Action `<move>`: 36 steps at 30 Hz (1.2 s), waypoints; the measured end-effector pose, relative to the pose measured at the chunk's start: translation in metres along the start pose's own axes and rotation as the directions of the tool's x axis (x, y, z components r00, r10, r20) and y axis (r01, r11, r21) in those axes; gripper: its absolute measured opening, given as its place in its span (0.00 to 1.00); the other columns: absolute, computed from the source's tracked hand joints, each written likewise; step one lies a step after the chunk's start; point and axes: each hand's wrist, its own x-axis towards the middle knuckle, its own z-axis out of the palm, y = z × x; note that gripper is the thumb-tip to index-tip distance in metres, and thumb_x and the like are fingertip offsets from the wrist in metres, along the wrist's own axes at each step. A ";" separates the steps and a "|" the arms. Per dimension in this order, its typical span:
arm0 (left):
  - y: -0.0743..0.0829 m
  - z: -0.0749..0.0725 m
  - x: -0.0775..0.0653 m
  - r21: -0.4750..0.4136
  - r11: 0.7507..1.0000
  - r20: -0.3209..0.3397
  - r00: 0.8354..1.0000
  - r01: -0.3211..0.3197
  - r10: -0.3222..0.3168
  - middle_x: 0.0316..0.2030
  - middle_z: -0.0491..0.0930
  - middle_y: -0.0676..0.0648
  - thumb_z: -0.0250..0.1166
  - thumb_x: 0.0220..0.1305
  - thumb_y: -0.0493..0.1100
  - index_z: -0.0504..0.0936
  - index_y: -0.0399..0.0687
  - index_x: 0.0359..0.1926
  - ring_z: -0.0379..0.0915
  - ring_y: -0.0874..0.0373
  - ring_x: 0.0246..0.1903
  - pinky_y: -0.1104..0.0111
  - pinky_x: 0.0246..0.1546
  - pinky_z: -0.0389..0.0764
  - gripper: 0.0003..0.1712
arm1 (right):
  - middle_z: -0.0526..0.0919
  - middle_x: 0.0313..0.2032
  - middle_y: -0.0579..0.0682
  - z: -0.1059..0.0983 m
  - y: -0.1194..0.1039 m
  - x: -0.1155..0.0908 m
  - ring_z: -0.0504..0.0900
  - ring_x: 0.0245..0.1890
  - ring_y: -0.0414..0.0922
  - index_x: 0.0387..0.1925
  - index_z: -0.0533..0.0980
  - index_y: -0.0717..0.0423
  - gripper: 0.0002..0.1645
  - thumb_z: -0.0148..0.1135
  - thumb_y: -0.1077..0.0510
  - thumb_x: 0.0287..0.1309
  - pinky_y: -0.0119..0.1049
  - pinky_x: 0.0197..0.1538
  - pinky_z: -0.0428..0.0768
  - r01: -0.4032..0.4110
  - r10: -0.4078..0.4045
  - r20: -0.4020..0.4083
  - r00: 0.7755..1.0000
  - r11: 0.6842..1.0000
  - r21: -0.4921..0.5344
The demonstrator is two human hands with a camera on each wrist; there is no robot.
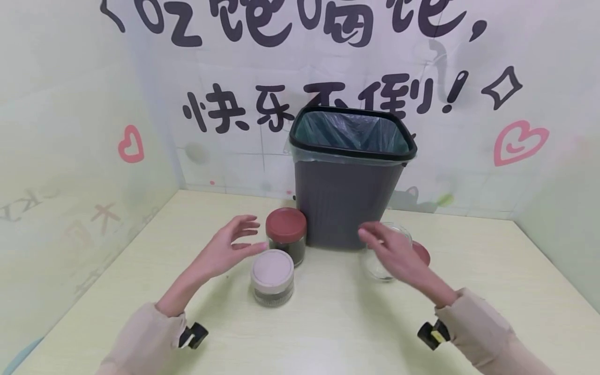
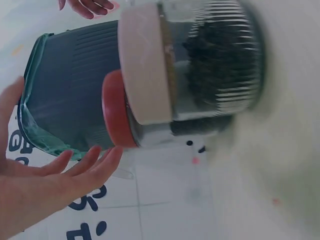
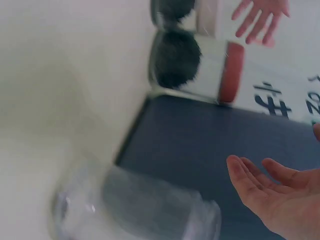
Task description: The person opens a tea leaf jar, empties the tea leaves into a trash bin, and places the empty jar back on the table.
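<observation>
My left hand hovers beside two lidded jars, its fingers loosely bent and holding nothing. Closest to it are the red-lidded glass jar, with dark contents, and the pale pink-lidded glass jar in front of it. In the left wrist view the ribbed pale-lidded jar also shows dark contents. My right hand hangs over a clear glass jar with no lid on it, partly hidden by the hand. The right wrist view shows relaxed fingers apart from that blurred jar.
Behind the jars stands a dark grey bin with a black rim and a translucent liner. A red disc, perhaps a lid, lies partly hidden right of the clear jar. White sheets with black lettering enclose the pale table at the back and sides.
</observation>
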 end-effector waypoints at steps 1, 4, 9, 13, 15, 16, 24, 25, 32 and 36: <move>-0.003 -0.001 -0.003 -0.004 1.000 0.026 1.000 0.011 -0.011 0.56 0.64 0.33 0.65 0.53 0.42 0.56 0.31 0.60 0.61 0.40 0.56 0.57 0.53 0.68 0.39 | 0.76 0.47 0.61 0.007 0.000 -0.001 0.76 0.46 0.53 0.53 0.67 0.67 0.27 0.44 0.48 0.64 0.46 0.48 0.74 0.009 -0.009 0.024 1.000 1.000 0.011; -0.013 -0.003 -0.011 -0.002 0.999 0.111 0.993 0.038 -0.037 0.56 0.62 0.31 0.67 0.50 0.43 0.55 0.28 0.59 0.59 0.39 0.57 0.57 0.53 0.69 0.42 | 0.75 0.48 0.59 0.029 -0.001 -0.003 0.77 0.46 0.51 0.52 0.67 0.66 0.27 0.48 0.48 0.62 0.42 0.47 0.75 0.034 -0.038 0.096 0.995 0.999 0.036; -0.028 -0.001 -0.019 0.010 0.999 0.261 0.965 0.033 -0.034 0.57 0.60 0.30 0.70 0.45 0.44 0.53 0.26 0.59 0.58 0.36 0.56 0.54 0.51 0.69 0.48 | 0.72 0.52 0.60 0.057 -0.004 -0.002 0.73 0.50 0.52 0.54 0.65 0.65 0.30 0.51 0.47 0.60 0.42 0.49 0.74 0.069 -0.085 0.203 0.976 0.994 0.085; -0.037 0.007 -0.020 0.014 1.000 0.319 0.948 0.004 -0.008 0.56 0.60 0.31 0.73 0.41 0.43 0.53 0.27 0.59 0.58 0.36 0.56 0.51 0.51 0.68 0.51 | 0.68 0.55 0.60 0.075 -0.009 -0.001 0.71 0.52 0.51 0.58 0.61 0.63 0.34 0.54 0.46 0.57 0.44 0.50 0.73 0.072 -0.100 0.259 0.961 0.991 0.113; -0.040 0.011 -0.019 0.016 1.000 0.324 0.946 -0.005 -0.001 0.55 0.62 0.32 0.74 0.39 0.42 0.54 0.27 0.59 0.58 0.35 0.55 0.50 0.51 0.68 0.51 | 0.68 0.56 0.60 0.083 -0.011 0.001 0.71 0.53 0.52 0.58 0.60 0.64 0.36 0.56 0.46 0.55 0.46 0.51 0.72 0.081 -0.113 0.274 0.955 0.989 0.125; -0.041 0.013 -0.018 0.017 1.000 0.323 0.947 -0.005 -0.001 0.55 0.62 0.32 0.74 0.38 0.42 0.54 0.27 0.59 0.58 0.35 0.55 0.49 0.51 0.68 0.51 | 0.67 0.56 0.59 0.086 -0.012 0.001 0.71 0.53 0.51 0.59 0.60 0.63 0.37 0.57 0.46 0.54 0.46 0.51 0.72 0.085 -0.117 0.281 0.953 0.989 0.125; -0.048 0.022 -0.013 0.088 0.995 0.292 0.956 -0.041 0.014 0.51 0.68 0.35 0.76 0.32 0.40 0.59 0.31 0.56 0.63 0.41 0.52 0.51 0.49 0.67 0.49 | 0.68 0.55 0.50 0.111 -0.020 0.007 0.71 0.52 0.49 0.59 0.57 0.59 0.43 0.67 0.51 0.45 0.44 0.51 0.72 0.165 -0.217 0.293 0.931 0.968 0.191; -0.048 0.023 -0.013 0.100 0.994 0.281 0.960 -0.049 0.019 0.51 0.69 0.36 0.76 0.32 0.40 0.59 0.31 0.55 0.63 0.41 0.52 0.51 0.50 0.67 0.49 | 0.68 0.55 0.50 0.113 -0.021 0.007 0.71 0.52 0.48 0.60 0.57 0.58 0.44 0.67 0.51 0.45 0.43 0.51 0.73 0.170 -0.222 0.288 0.931 0.966 0.195; -0.050 0.028 -0.011 0.139 0.987 0.245 0.969 -0.079 0.043 0.49 0.71 0.38 0.77 0.31 0.41 0.61 0.33 0.53 0.66 0.44 0.50 0.55 0.49 0.67 0.47 | 0.68 0.55 0.50 0.120 -0.023 0.008 0.72 0.51 0.46 0.60 0.56 0.58 0.45 0.68 0.51 0.44 0.39 0.52 0.72 0.151 -0.187 0.256 0.948 0.977 0.152; -0.049 0.034 -0.008 0.126 0.985 0.261 0.962 -0.114 0.078 0.49 0.71 0.38 0.77 0.31 0.41 0.61 0.33 0.52 0.66 0.44 0.49 0.56 0.49 0.67 0.47 | 0.67 0.55 0.53 0.118 -0.020 0.005 0.72 0.51 0.47 0.61 0.54 0.62 0.47 0.68 0.52 0.44 0.40 0.51 0.73 0.146 -0.171 0.238 0.956 0.982 0.120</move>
